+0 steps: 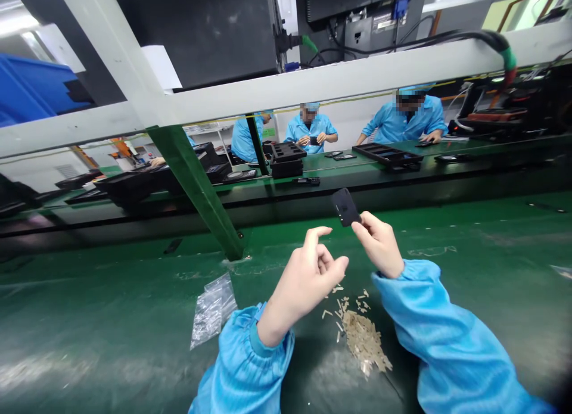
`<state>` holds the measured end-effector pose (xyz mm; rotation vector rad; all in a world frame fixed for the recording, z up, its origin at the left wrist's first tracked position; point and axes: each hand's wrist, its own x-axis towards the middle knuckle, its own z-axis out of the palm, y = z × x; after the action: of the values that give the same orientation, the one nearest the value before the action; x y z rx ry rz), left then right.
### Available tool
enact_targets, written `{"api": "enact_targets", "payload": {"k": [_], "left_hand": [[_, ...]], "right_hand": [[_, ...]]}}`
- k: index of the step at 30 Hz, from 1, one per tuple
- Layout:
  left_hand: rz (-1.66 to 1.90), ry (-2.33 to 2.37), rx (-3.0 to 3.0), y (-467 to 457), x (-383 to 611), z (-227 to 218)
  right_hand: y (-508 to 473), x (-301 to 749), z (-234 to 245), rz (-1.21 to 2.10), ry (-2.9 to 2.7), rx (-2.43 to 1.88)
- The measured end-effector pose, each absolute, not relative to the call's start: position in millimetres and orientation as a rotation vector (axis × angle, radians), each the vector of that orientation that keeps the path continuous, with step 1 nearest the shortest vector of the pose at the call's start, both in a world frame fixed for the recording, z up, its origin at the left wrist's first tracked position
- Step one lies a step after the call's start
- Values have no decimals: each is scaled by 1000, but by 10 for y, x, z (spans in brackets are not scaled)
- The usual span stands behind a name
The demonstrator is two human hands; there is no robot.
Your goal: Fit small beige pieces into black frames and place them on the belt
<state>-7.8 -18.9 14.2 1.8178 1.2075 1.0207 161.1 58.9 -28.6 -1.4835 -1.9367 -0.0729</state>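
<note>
Between thumb and fingers, my right hand (379, 242) grips a small flat black rectangular part (345, 207) with rounded corners, held up above the green bench. My left hand (310, 277) is raised just left of it, empty, with the index finger stretched out and the thumb apart from the other fingers. It does not touch the black part. Below and between my hands lies a pile of small beige strips (364, 339), with several loose ones scattered at its far side. A clear plastic bag (213, 307) lies flat to the left of my left sleeve.
A green post (196, 190) rises from the bench (111, 318) on the left. Behind a dark ledge, co-workers in blue (310, 128) sit at another bench with black trays (388, 155). A white beam (313, 89) with cables crosses overhead, below a monitor (357, 0).
</note>
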Motion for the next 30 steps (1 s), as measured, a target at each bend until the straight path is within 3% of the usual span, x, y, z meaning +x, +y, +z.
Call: {"api": "enact_targets", "payload": {"k": [6,12,20,30], "left_hand": [[1084,1305,1894,-106,-236,198],[1051,1374,1926,-42,-296,194],[622,1598,2190,294,-342,-67],[117,1530,2402,837,-403,-836]], "right_hand": [[1076,1846,-847,-196,-2028,-1881],[1235,1980,-1197,-229,-2117,-2004],[1330,1990,-1410,-181,-2248,-1901],[1369,1952,-1595,-25,-2403,-1743]]}}
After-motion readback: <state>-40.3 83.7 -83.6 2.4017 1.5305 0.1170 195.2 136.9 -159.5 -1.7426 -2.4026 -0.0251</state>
